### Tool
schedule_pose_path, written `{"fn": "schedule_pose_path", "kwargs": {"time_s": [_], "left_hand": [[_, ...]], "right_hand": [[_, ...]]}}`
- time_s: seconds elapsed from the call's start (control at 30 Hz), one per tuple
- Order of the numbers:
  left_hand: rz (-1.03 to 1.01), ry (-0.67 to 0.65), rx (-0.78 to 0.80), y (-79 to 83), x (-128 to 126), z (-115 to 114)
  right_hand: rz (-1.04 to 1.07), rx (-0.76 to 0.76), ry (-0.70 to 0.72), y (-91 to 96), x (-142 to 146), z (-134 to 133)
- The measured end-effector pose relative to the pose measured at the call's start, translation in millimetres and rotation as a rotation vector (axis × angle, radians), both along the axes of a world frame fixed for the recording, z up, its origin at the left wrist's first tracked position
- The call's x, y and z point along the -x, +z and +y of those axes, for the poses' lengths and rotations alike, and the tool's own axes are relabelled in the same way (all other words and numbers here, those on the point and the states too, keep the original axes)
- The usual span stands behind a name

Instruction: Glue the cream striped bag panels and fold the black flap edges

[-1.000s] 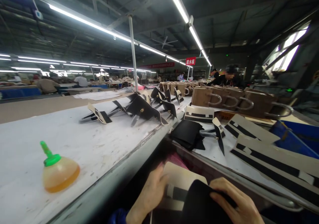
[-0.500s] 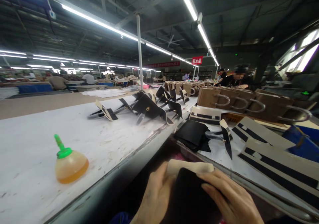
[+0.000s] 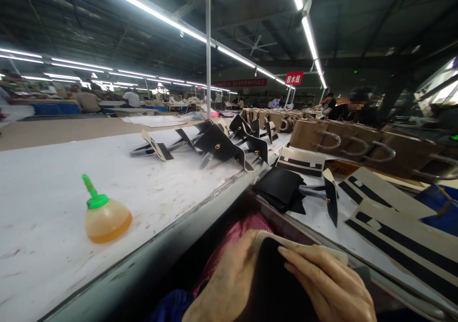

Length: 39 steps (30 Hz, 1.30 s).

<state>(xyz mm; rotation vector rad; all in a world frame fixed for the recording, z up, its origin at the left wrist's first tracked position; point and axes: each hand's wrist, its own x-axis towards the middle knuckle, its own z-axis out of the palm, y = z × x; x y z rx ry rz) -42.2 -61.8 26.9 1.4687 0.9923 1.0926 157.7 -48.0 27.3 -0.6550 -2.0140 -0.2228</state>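
Between my hands, close to my body, is a black leather panel (image 3: 275, 284) with a cream backing (image 3: 282, 240) showing along its upper edge. My left hand (image 3: 229, 274) grips its left edge, the thumb and fingertips partly hidden behind it. Across the right side of the black face lie the fingers of my right hand (image 3: 329, 279), close together and pressing near the top edge. The panel's lower part runs out of view. Beyond my hands, a stack of black pieces (image 3: 281, 188) rests on the right table, beside a black flap with a metal clasp and strap (image 3: 329, 197).
A squat glue bottle with a green nozzle (image 3: 107, 219) stands on the white-covered left table (image 3: 64, 274). Several black flaps with clasps (image 3: 218, 145) lie farther back. Cream panels with black strips (image 3: 404, 245) and brown bags (image 3: 343, 140) fill the right side. A co-worker (image 3: 358, 107) is behind the bags.
The view has tilted down and turned slightly left. My right hand has slid over the panel's face, fingers flatter, and more cream backing shows to its right. The left hand keeps its hold.
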Motion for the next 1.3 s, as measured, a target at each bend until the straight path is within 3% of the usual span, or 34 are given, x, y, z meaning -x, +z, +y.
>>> {"fn": "schedule_pose_path", "kwargs": {"time_s": [0.1,0.47,0.77,0.97,1.2,1.3], "left_hand": [[0.034,-0.068,-0.028,3.6,-0.3,-1.8],[0.234,-0.054,-0.163,-7.1,5.4,-6.5],[0.128,-0.127,-0.182,8.4,2.0,-4.4],[0.137,-0.145,-0.233,6.7,4.8,-2.3],[0.039,-0.356,-0.2,9.1,19.0,10.4],[0.015,-0.386,-0.176,9.3,21.6,13.4]], "right_hand": [[-0.034,-0.007,0.013,0.5,-1.9,-1.0],[-0.145,-0.008,-0.024,-1.5,-7.0,-2.9],[-0.19,0.019,-0.013,-5.4,-13.1,-2.2],[-0.217,0.013,-0.023,-3.6,-11.8,-1.1],[-0.255,0.086,0.033,4.8,-7.0,0.4],[-0.283,0.094,0.027,4.1,-6.9,0.6]]}}
